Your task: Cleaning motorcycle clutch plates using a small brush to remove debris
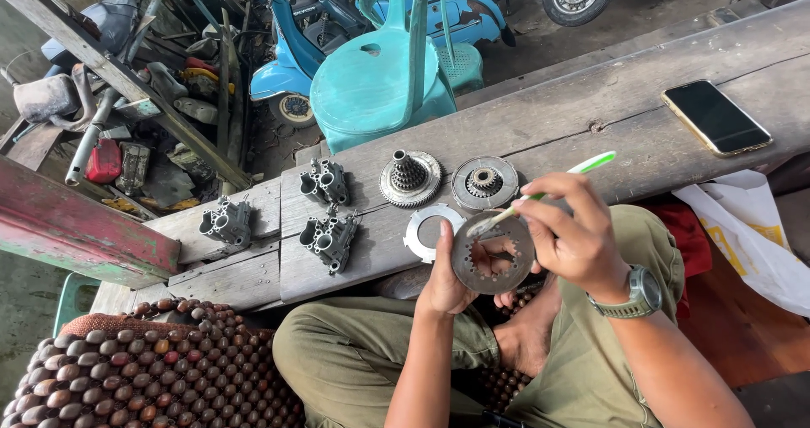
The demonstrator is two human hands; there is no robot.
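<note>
Weathered wooden bench (pixel 591 107), cluttered workshop

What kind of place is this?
Probably a scooter repair workshop: blue scooters stand nearby, gears and carburettor-like castings lie on a rough wooden bench.

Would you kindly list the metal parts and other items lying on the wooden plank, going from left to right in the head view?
Lone carburettor body → toothed gear with a hub → round plate with a small centre gear → dark phone. I left out the two other carburettor bodies, stacked near and far, and the flat ring partly behind the left hand.
</note>
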